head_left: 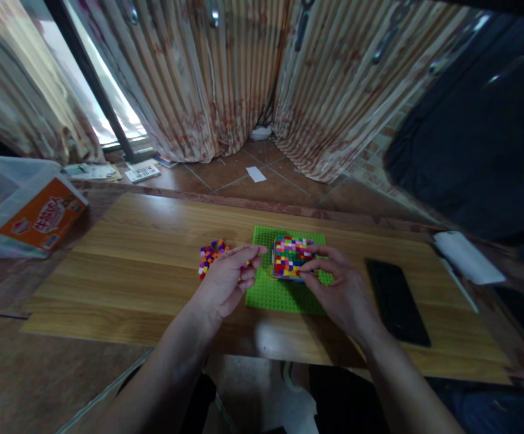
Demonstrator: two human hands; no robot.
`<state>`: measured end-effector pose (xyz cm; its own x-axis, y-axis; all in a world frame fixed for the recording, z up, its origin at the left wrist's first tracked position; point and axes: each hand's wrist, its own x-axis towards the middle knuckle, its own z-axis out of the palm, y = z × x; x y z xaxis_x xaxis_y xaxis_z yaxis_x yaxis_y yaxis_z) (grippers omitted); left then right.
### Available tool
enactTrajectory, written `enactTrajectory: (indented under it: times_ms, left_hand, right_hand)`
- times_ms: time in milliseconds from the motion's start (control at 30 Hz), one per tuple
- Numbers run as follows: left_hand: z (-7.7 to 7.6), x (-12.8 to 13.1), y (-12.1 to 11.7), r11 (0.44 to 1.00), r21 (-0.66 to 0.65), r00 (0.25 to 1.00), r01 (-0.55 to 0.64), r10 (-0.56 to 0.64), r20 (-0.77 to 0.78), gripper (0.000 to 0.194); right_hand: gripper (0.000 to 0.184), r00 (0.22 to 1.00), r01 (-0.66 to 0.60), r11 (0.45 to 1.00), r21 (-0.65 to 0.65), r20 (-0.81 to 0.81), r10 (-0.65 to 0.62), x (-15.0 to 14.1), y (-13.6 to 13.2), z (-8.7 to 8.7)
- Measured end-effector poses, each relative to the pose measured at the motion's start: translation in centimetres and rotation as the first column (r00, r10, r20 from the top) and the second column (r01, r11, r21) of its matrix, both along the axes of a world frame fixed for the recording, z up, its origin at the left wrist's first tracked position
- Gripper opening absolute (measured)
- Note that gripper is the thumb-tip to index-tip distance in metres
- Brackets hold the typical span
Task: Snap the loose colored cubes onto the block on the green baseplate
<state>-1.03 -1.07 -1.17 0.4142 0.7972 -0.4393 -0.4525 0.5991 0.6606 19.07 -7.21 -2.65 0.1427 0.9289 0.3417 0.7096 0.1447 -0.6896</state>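
Left hand loosely curled, yellow bits showing between fingers, just beside loose bricks left of centre on table. Right hand has fingertips at right side of brick block; can't tell if a brick is pinched. Block sits on green baseplate, mid-table. Black phone toward right end, near front edge. Clear box past left edge.
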Motion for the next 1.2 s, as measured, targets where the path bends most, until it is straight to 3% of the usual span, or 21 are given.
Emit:
enactTrajectory:
  times_ms: [367, 533, 700, 800, 933, 1200]
  left_hand:
    - [0.0, 0.4, -0.2, 1.000, -0.030, 0.999, -0.007, 0.008, 0.039, 0.014]
    - [0.9, 0.5, -0.3, 0.989, -0.150, 0.995, 0.005, 0.010, 0.095, 0.037]
    - [1.4, 0.6, -0.3, 0.982, -0.156, 0.972, 0.103, -0.067, 0.225, 0.049]
    - [1.2, 0.7, -0.4, 0.977, -0.145, 0.958, 0.155, -0.113, 0.263, 0.053]
    - [0.7, 1.0, -0.7, 0.973, -0.151, 0.945, 0.176, -0.124, 0.304, 0.051]
    - [0.5, 1.2, -1.0, 0.965, -0.164, 0.916, 0.203, -0.128, 0.379, 0.047]
  right_hand:
    - [0.014, 0.996, -0.050, 0.998, 0.028, 0.071, 0.048, 0.0, -0.2, 0.0]
    - [0.011, 0.994, -0.062, 0.997, 0.052, 0.092, 0.057, 0.3, -0.2, 0.1]
    - [0.009, 0.993, -0.069, 0.972, 0.224, 0.109, 0.046, -0.5, -0.4, 1.9]
    - [0.015, 0.984, -0.136, 0.951, 0.279, 0.151, 0.096, -1.7, -0.5, 2.8]
    - [0.019, 0.951, -0.244, 0.941, 0.235, 0.247, 0.185, -3.0, -0.2, 2.6]
    - [0.019, 0.911, -0.290, 0.948, 0.130, 0.342, 0.231, -3.5, -0.1, 1.5]
